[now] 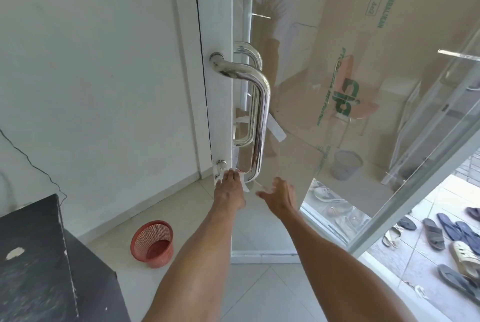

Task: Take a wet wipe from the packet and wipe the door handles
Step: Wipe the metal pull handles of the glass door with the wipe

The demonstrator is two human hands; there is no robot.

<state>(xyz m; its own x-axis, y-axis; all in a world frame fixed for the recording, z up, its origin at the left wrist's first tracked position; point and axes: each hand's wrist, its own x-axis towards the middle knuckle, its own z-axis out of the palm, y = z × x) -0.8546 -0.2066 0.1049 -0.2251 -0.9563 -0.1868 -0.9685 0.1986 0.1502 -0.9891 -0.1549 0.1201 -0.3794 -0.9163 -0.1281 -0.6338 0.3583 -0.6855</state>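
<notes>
Two bare forearms reach forward from the bottom of the view toward the door. The wet wipe (245, 186) is under the left hand (230, 187), pressed at the foot of the steel door handle (262, 113), where its lower bend meets the white door frame (220, 113). White edges of it show on both sides of the hand. The left fingers lie close together on top of the wipe; I cannot tell whether they curl round it or only press it flat. The right hand (279, 198) hovers just beside, fingers spread and holding nothing, near the glass pane (337, 171). A second handle (246, 93) sits on the far side of the glass. The packet is not in view.

Likely slips from here: the wipe hangs loose below the hand, so a stroke up the long bar could let it slide off and drop to the floor (259, 282). Pressure on the bar could also swing the open door unless the free hand steadies it. The far-side handle is easy to skip. A red basket (153, 243) stands by the wall, and sandals (441, 230) lie outside.
</notes>
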